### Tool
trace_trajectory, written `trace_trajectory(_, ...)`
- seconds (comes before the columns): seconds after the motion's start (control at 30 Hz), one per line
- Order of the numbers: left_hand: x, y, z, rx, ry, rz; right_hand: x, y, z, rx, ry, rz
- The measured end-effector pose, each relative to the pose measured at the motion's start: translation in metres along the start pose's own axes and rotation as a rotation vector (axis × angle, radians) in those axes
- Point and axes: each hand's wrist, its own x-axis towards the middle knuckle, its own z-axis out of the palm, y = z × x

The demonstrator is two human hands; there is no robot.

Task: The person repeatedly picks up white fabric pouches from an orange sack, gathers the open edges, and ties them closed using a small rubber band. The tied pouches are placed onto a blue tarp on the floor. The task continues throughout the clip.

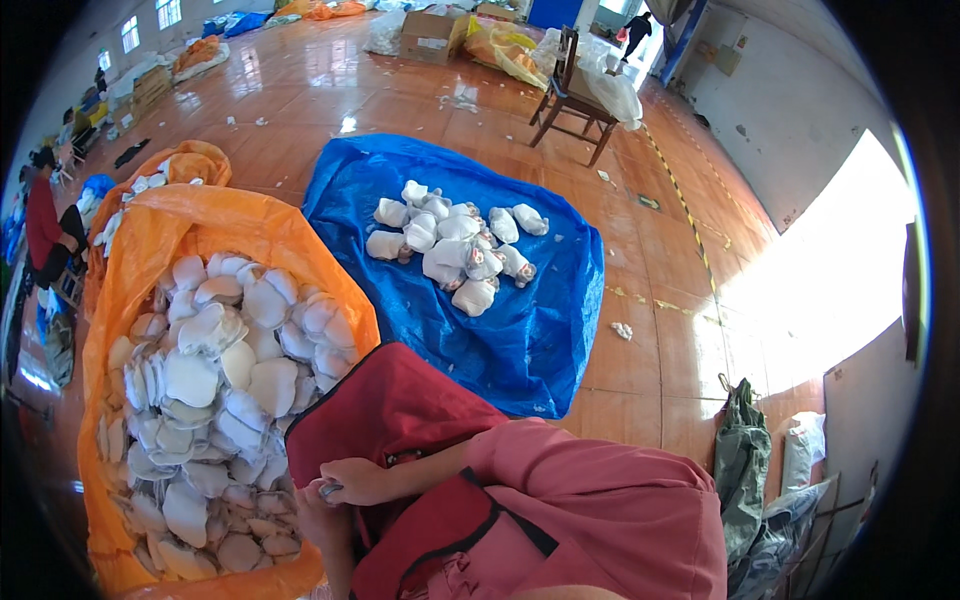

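Observation:
My right hand point(352, 481) is closed in front of my dark red apron point(400, 405), with a small grey spot showing at its fingers. Whatever it grips, if anything, is too small to make out. Just below it, touching or nearly touching, is my left hand point(316, 518); its fingers are mostly hidden. Both hands are at the right edge of a large orange sack point(325, 262), rolled open and full of flat, rounded white fabric pieces point(190, 378). Ahead, a spread blue sheet point(545, 345) carries a heap of small stuffed plush pieces point(458, 222), white with grey parts.
Behind the full sack stands another orange sack point(205, 160). A wooden chair point(580, 98) is far ahead, near a cardboard box point(428, 38). At right, a dark green bag point(741, 455) leans by the wall. A person in red point(45, 222) sits far left; another stands by the doorway.

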Motion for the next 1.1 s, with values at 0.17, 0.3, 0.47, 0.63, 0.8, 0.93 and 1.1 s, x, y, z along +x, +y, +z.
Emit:
trace_trajectory(0.17,-0.002,-0.008,-0.003,-0.087,-0.038,0.102,0.004,0.025,0.001,0.269,-0.109,0.037)
trace_trajectory(0.3,0.001,-0.017,-0.003,-0.168,-0.055,0.186,0.012,0.039,-0.001,0.246,-0.154,-0.004)
trace_trajectory(0.47,0.005,-0.011,-0.004,-0.141,-0.075,0.191,0.018,0.049,-0.008,0.421,-0.225,0.069)
trace_trajectory(0.63,0.009,-0.006,0.001,-0.13,0.014,0.255,0.014,0.043,-0.015,0.62,-0.173,0.148)
trace_trajectory(0.8,0.031,0.02,-0.009,0.074,-0.153,-0.178,0.024,0.026,0.005,0.209,0.311,-0.063)
trace_trajectory(0.93,0.071,0.058,-0.003,0.121,-0.171,-0.039,0.042,0.022,-0.025,-0.119,0.301,0.153)
trace_trajectory(1.1,0.061,0.068,-0.016,0.106,-0.153,-0.119,0.05,-0.002,-0.045,0.02,0.464,0.179)
